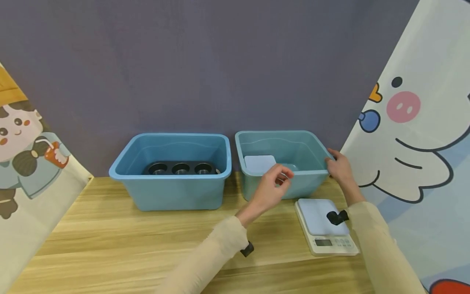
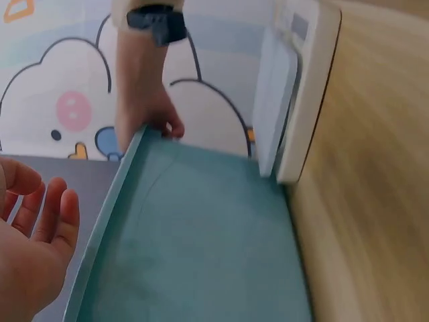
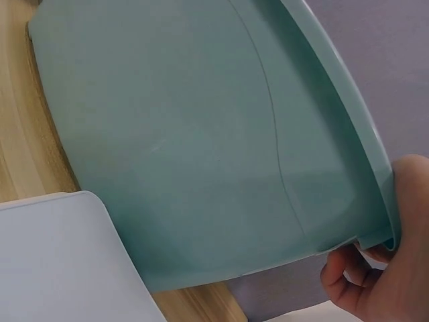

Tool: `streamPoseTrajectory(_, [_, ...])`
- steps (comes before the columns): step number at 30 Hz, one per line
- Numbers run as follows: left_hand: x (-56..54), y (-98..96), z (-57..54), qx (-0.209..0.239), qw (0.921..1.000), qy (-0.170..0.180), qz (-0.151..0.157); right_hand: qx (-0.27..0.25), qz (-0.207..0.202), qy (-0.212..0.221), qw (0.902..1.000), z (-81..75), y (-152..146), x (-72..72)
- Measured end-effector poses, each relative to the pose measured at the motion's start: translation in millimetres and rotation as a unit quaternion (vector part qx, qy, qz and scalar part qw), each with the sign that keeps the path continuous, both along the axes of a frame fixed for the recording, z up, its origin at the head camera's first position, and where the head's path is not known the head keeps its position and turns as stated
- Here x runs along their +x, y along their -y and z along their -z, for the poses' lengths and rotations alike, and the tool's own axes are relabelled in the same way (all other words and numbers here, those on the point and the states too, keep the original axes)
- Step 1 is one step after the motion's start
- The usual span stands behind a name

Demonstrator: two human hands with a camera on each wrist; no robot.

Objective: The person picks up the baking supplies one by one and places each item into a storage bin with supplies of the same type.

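My right hand [image 1: 339, 166] grips the right rim of the green-blue plastic bin [image 1: 302, 185]. In the right wrist view, the fingers [image 3: 348, 275] curl under that rim near a corner. My left hand [image 1: 269, 188] hovers over the bin's front edge with loosely bent fingers and nothing between them. A flat whitish rectangular thing [image 1: 257, 162] lies in the left part of this bin. Just in front of the bin, a white kitchen scale [image 1: 323, 218] rests on the table under my right forearm.
To the left stands a larger blue bin [image 1: 176, 194] holding a black muffin pan [image 1: 192, 166]. The wooden table [image 1: 121, 245] runs up to a grey backdrop [image 1: 176, 69]. A cartoon-printed sheet [image 1: 422, 143] borders the right side, and another printed sheet [image 1: 40, 220] the left.
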State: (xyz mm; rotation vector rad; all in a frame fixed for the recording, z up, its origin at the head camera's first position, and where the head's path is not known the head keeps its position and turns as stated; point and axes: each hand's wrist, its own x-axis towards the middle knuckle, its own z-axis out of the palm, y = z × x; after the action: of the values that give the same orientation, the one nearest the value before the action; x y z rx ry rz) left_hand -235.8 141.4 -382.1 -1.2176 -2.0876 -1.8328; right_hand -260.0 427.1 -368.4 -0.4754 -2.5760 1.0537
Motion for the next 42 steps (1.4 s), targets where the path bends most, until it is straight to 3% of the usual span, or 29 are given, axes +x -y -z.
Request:
streamPoseTrajectory(6, [6.1,-12.5,17.2,-0.043,0.9985,0.029,0.019,0.003,-0.017,0.008,0.9998,-2.6,2,-2.5])
streamPoseTrajectory(13, [9.7,-25.8,43.0,-0.088,0.9889,0.110,0.046,0.014,-0.030,0.009,0.9994,-5.9,-3,-5.9])
streamPoseTrajectory(18, [8.7,-35.6,52.7,-0.095,0.9829,0.152,0.040,0.014,-0.034,0.016,0.9992,-9.1,-4,-7.0])
streamPoseTrajectory(25, [6.2,-52.2,66.2,-0.148,0.9768,0.154,0.012,0.007,-0.031,0.024,0.9992,-6.3,-2,-5.5])
streamPoseTrajectory(33, [2.6,-69.4,83.8,-0.158,0.9735,0.163,-0.027,-0.005,-0.020,0.025,0.9995,-2.6,-3,-5.4])
streamPoseTrajectory(38, [3.9,-73.9,86.5,-0.184,0.9701,0.153,-0.041,-0.015,-0.019,0.021,0.9995,-3.6,-1,-4.3])
streamPoseTrajectory(42, [4.6,-78.5,84.8,-0.219,0.9630,0.150,-0.044,-0.019,-0.020,0.015,0.9995,-4.0,-1,-4.4])
